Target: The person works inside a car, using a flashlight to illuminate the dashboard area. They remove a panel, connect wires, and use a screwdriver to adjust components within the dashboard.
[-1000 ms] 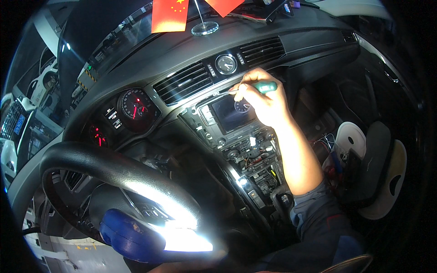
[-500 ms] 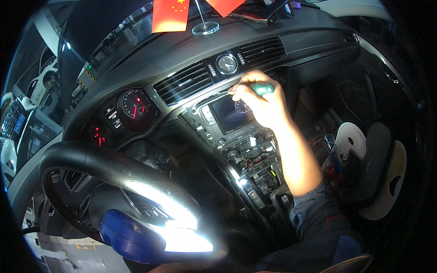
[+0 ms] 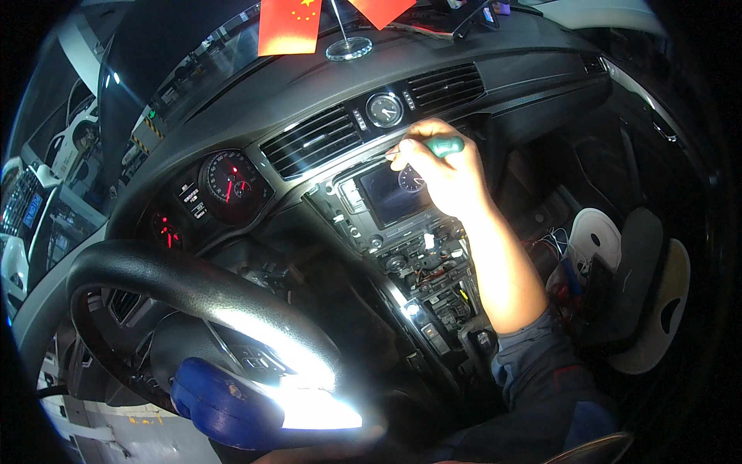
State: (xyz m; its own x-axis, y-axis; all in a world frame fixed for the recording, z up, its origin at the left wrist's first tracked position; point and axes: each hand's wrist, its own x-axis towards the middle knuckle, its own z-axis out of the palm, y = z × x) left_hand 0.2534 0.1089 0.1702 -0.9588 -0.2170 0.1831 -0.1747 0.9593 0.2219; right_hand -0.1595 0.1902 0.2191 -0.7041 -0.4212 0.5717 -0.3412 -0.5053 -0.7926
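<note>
My right hand (image 3: pixel 434 176) grips a green-handled screwdriver (image 3: pixel 445 147) at the top edge of the centre screen unit (image 3: pixel 379 199), its tip at the trim strip (image 3: pixel 354 155) under the air vents (image 3: pixel 307 142). Below the screen, the console (image 3: pixel 429 282) is opened, with connectors and wiring showing. A blue work light (image 3: pixel 216 402) shines brightly at the lower part of the steering wheel (image 3: pixel 170 274). Dim skin at the bottom edge beside the light may be my left hand (image 3: pixel 346 447); its fingers and what they hold cannot be made out.
The instrument cluster (image 3: pixel 219 193) glows behind the wheel. Small red flags (image 3: pixel 287 27) on a glass base (image 3: pixel 348 49) stand on the dashboard. On the passenger side lie pale and dark panels (image 3: pixel 593 236), wires and tools. Another vehicle (image 3: pixel 27 216) shows through the left windows.
My right hand and the screwdriver have shifted slightly left along the trim. The blue work light has moved very slightly. The rest looks the same.
</note>
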